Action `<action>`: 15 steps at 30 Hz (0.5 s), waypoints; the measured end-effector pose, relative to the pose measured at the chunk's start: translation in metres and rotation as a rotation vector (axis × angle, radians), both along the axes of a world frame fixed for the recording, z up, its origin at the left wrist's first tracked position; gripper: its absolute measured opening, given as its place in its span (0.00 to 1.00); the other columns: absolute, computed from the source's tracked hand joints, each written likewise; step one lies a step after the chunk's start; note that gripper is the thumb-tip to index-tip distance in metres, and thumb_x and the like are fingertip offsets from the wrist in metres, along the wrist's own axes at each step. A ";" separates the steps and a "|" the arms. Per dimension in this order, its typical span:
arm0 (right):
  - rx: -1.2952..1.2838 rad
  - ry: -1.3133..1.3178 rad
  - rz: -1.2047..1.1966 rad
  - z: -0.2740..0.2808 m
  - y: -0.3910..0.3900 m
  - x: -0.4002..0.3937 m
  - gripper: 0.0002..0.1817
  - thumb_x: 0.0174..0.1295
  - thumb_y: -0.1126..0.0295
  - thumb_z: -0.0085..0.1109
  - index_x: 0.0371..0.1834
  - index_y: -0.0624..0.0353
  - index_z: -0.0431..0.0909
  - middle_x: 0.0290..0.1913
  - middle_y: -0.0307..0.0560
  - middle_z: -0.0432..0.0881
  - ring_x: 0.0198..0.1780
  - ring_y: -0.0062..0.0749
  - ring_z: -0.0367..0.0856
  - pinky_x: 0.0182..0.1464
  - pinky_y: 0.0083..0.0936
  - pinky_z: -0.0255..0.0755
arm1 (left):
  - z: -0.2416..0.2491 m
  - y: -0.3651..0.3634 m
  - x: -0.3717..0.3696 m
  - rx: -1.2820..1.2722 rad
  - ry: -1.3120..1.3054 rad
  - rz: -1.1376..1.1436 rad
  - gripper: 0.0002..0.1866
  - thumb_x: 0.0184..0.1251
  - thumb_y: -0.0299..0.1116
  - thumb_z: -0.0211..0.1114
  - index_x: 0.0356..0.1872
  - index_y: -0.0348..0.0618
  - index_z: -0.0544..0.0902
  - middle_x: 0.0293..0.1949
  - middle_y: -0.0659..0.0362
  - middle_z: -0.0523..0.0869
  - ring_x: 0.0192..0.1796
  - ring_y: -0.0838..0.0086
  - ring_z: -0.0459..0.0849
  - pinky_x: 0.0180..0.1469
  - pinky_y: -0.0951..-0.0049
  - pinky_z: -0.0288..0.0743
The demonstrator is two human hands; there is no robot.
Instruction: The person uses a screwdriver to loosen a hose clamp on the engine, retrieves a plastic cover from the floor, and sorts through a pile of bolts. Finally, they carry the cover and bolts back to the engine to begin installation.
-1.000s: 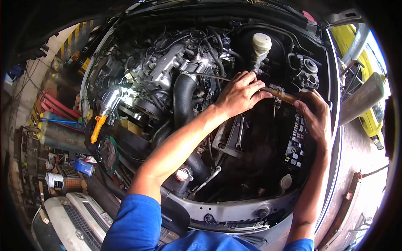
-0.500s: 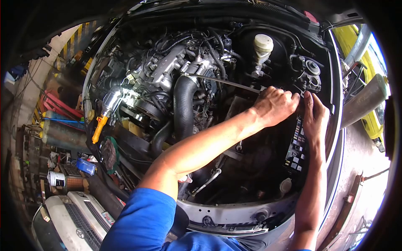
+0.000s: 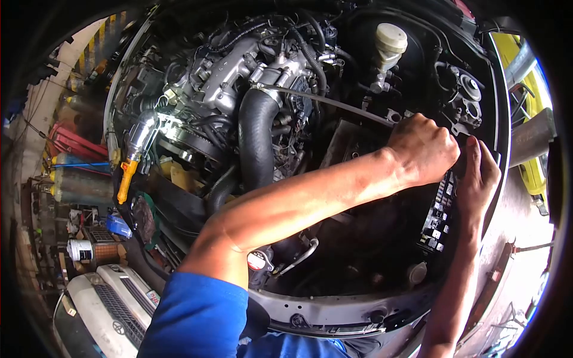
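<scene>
My left hand is closed in a fist over the engine bay, at the far end of my stretched arm. Whatever its fingers grip is hidden. Close by on the right, my right hand is closed too, its thumb pointing up and the held thing out of sight. Below the hands lies the fuse box with its rows of fuses and relays. A small metal piece shows just beyond the fingers. A long thin metal bar runs from near the black hose towards my left hand.
The engine fills the back left. A white-capped reservoir stands behind my hands. An orange-handled work light shines from the left side. The front crossmember lies nearest me. A white car front bumper sits on the floor.
The view has shifted, and both hands appear farther right and slightly lower. My left fist has turned, showing more of its back. Both hands stay close together above the fuse box.
</scene>
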State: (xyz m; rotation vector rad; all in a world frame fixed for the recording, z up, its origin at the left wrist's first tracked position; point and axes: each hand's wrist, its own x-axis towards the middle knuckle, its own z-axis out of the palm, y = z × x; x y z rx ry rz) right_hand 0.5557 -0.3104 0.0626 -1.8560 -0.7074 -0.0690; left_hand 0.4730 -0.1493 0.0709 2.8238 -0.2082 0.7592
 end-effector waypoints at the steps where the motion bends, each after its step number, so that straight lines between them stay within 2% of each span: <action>1: -0.010 0.000 -0.005 0.000 0.001 0.000 0.16 0.79 0.67 0.58 0.55 0.72 0.84 0.39 0.43 0.89 0.40 0.18 0.82 0.45 0.18 0.75 | 0.003 0.001 0.000 -0.008 0.045 -0.009 0.05 0.51 0.30 0.67 0.23 0.42 0.87 0.23 0.49 0.89 0.29 0.57 0.92 0.35 0.60 0.86; 3: -0.029 0.001 -0.016 0.001 0.001 -0.001 0.16 0.79 0.67 0.57 0.55 0.71 0.85 0.40 0.44 0.90 0.41 0.19 0.82 0.46 0.19 0.75 | 0.012 0.002 -0.002 0.008 0.145 -0.017 0.05 0.49 0.31 0.68 0.23 0.42 0.89 0.26 0.47 0.90 0.32 0.56 0.93 0.39 0.59 0.87; 7: -0.033 -0.073 -0.010 0.011 0.006 -0.010 0.15 0.79 0.66 0.57 0.46 0.72 0.83 0.33 0.42 0.88 0.35 0.16 0.77 0.40 0.21 0.73 | 0.021 0.002 -0.006 -0.034 0.202 -0.016 0.08 0.49 0.33 0.68 0.27 0.41 0.91 0.28 0.44 0.90 0.34 0.53 0.93 0.43 0.56 0.87; 11: -0.089 -0.046 -0.015 0.010 0.006 -0.010 0.16 0.77 0.65 0.56 0.40 0.71 0.83 0.26 0.54 0.81 0.30 0.21 0.72 0.35 0.30 0.71 | 0.029 0.002 -0.006 -0.033 0.346 -0.009 0.10 0.46 0.33 0.67 0.27 0.39 0.90 0.30 0.41 0.90 0.36 0.48 0.92 0.45 0.52 0.87; 14: -0.047 -0.125 -0.026 0.022 0.007 -0.020 0.17 0.77 0.63 0.56 0.39 0.69 0.83 0.22 0.56 0.76 0.24 0.26 0.68 0.31 0.33 0.68 | 0.034 0.002 -0.008 -0.055 0.314 -0.010 0.11 0.52 0.36 0.66 0.25 0.37 0.88 0.30 0.41 0.89 0.36 0.47 0.91 0.45 0.50 0.86; 15: -0.063 -0.118 -0.019 0.023 0.007 -0.019 0.17 0.77 0.63 0.56 0.38 0.69 0.83 0.21 0.56 0.75 0.24 0.27 0.67 0.30 0.34 0.67 | 0.034 0.002 -0.011 -0.024 0.309 -0.005 0.12 0.57 0.37 0.68 0.32 0.37 0.88 0.31 0.41 0.89 0.37 0.47 0.91 0.43 0.50 0.85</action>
